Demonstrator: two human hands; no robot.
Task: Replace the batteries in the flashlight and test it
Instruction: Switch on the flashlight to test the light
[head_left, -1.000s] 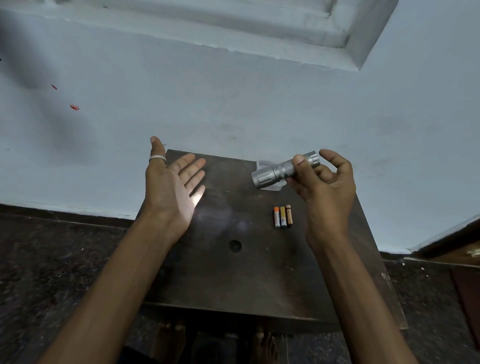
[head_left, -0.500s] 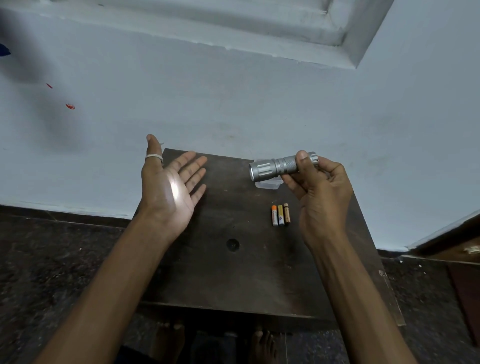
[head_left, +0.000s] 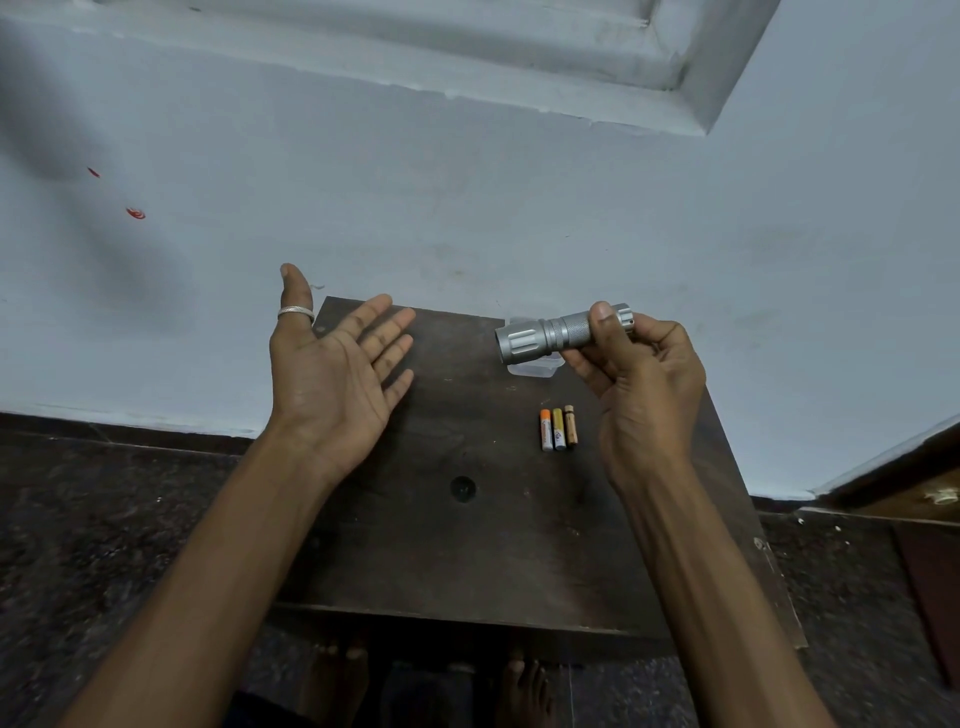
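Right hand (head_left: 644, 384) grips the silver flashlight (head_left: 550, 335) by its tail, thumb on top, just right of centre frame. The lens is aimed at the left hand (head_left: 332, 374), which is spread flat and holding nothing. Three batteries (head_left: 557, 428) lie side by side on the desk (head_left: 467, 561) below. The flashlight looks assembled, so I'd call this the test, yet there's no glow on that palm.

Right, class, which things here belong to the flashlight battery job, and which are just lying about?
For the job: silver ribbed metal flashlight in the right hand; three small cylindrical batteries side by side on the dark wooden table.
Lying about: small clear plastic tub behind the flashlight; red marks on the pale wall.
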